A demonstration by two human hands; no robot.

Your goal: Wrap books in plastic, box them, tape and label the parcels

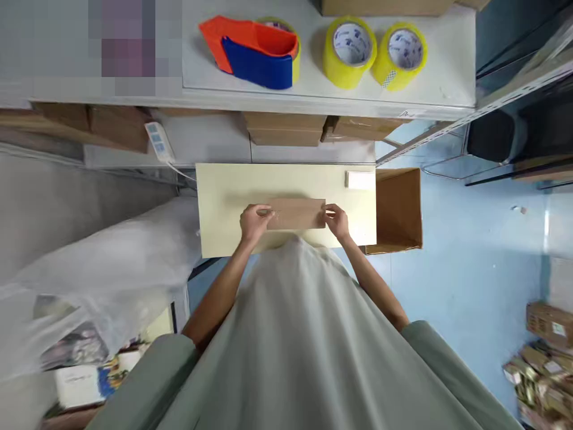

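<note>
A small, flat brown cardboard box (298,214) lies lengthwise on the pale yellow table (224,185), close to my body. My left hand (256,222) is closed on its left end, thumb and fingertips pinched at the edge. A shiny patch, perhaps clear tape, shows near that end. At the opposite end, my right hand (336,221) pinches the right edge between thumb and fingers. A small stack of white labels or cards (360,180) sits at the table's far right corner.
A shelf (308,71) beyond the table bears an orange and blue tape dispenser (257,63) and yellow tape rolls (349,51). An open carton (398,209) stands right of the table. A white power strip (159,141) is at the left. Cartons (286,128) line the lower shelf.
</note>
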